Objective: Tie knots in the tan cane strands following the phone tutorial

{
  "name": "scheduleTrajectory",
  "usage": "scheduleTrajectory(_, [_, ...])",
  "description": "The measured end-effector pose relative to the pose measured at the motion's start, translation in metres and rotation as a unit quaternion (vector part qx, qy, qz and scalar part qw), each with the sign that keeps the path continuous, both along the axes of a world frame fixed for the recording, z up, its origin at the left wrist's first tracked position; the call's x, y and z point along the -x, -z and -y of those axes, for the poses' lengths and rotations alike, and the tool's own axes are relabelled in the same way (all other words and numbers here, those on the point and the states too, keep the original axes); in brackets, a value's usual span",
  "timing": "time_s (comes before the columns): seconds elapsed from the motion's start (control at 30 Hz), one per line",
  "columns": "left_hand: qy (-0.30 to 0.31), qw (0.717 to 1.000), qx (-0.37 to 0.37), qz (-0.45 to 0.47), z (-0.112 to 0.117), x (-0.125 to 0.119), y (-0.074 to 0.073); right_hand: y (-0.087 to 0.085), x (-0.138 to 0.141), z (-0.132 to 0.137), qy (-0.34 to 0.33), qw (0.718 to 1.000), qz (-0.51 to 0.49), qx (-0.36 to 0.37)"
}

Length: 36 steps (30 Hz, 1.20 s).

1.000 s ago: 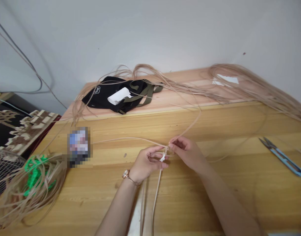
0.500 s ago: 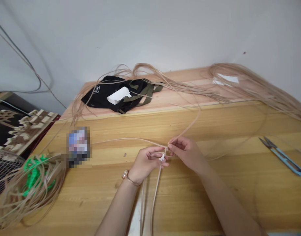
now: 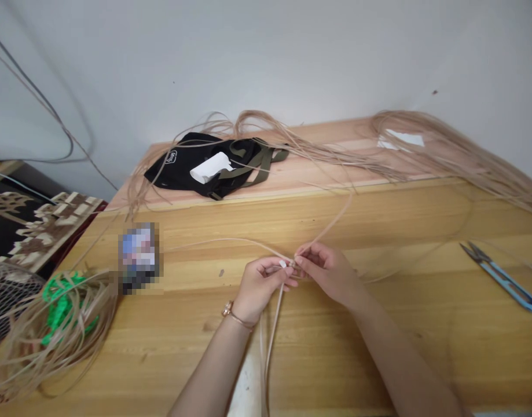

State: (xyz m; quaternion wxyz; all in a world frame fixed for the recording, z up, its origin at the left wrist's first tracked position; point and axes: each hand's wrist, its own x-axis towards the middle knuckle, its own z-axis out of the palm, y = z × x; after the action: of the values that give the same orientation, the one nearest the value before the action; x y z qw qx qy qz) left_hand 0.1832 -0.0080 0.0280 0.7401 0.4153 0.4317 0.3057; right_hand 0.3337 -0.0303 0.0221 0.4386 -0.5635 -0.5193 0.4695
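Observation:
Several thin tan weaving strands [image 3: 272, 336] meet in a small knotted piece [image 3: 292, 264] above the wooden table. My left hand [image 3: 261, 285], with a bracelet on its wrist, is closed on this piece, thumb against fingers. A small white bit [image 3: 283, 264] shows by its thumb. My right hand [image 3: 329, 271] pinches a strand at the knot, and that strand rises away to the upper right. Another strand arcs off to the left, and others hang toward the table's near edge. The fingers partly hide how the strands cross.
Blue-handled thread snips [image 3: 504, 278] lie at the right. A black bag [image 3: 174, 174] with a white roll [image 3: 211, 168] sits at the back. Strand bundles [image 3: 457, 156] run along the back; a coil [image 3: 87, 336] with green ties [image 3: 57, 307] is at left, near a blurred-out object [image 3: 139, 255].
My left hand has turned slightly and its thumb has moved up to the knot. The white bit has shifted up and left. My right hand keeps its pinch, nearly in place.

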Motion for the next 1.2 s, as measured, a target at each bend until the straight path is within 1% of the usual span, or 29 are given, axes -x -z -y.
scheduleTrajectory(0.23, [-0.01, 1.0, -0.02, 0.01, 0.001, -0.002, 0.001, -0.002, 0.002, 0.0, -0.003, 1.0, -0.015, 0.006])
scheduleTrajectory(0.37, [-0.009, 0.999, -0.03, 0.015, 0.0, -0.002, 0.002, -0.004, 0.002, 0.001, -0.022, 1.0, -0.007, 0.006])
scheduleTrajectory(0.53, [-0.016, 0.999, -0.029, 0.012, 0.001, -0.002, 0.002, -0.01, 0.001, 0.001, -0.049, 0.996, 0.079, -0.019])
scheduleTrajectory(0.7, [-0.015, 0.999, -0.026, 0.015, 0.001, -0.002, 0.002, -0.014, 0.0, 0.0, -0.046, 0.988, 0.145, -0.029])
scheduleTrajectory(0.83, [-0.017, 1.0, -0.019, 0.016, 0.001, -0.002, 0.003, -0.013, -0.001, 0.001, -0.041, 0.99, 0.133, -0.038])
scheduleTrajectory(1.0, [-0.025, 0.999, -0.021, 0.011, 0.001, -0.001, 0.003, -0.013, -0.001, 0.001, -0.034, 0.995, 0.096, -0.021])
scheduleTrajectory(1.2, [-0.019, 0.999, -0.022, 0.014, 0.0, -0.003, 0.0, -0.013, -0.004, -0.001, -0.039, 0.993, 0.111, -0.005])
